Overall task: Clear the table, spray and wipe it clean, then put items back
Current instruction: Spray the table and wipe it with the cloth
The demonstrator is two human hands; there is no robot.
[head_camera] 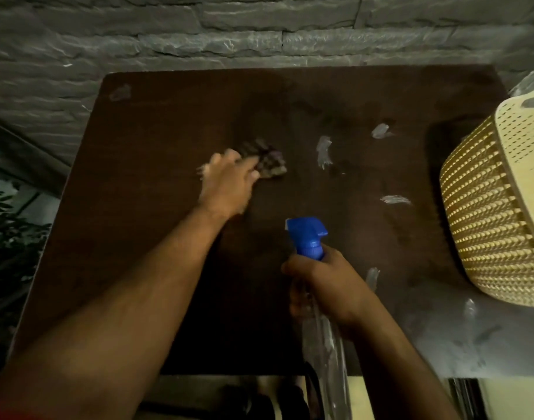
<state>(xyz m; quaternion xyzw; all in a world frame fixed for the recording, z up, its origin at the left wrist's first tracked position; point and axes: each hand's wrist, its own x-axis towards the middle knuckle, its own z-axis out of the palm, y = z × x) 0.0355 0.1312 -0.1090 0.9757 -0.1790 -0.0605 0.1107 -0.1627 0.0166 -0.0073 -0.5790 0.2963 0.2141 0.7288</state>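
A dark brown table fills the view, its top showing pale wet streaks on the right half. My left hand presses a checked cloth flat against the middle of the table; the hand is blurred. Nearer to me, my right hand grips the neck of a clear spray bottle with a blue trigger head, held above the table's front half, the nozzle pointing left.
A cream woven plastic basket overhangs the table's right edge. A grey stone-pattern wall runs behind the table. Dark plant leaves are at the left. Shoes lie on the floor below the front edge.
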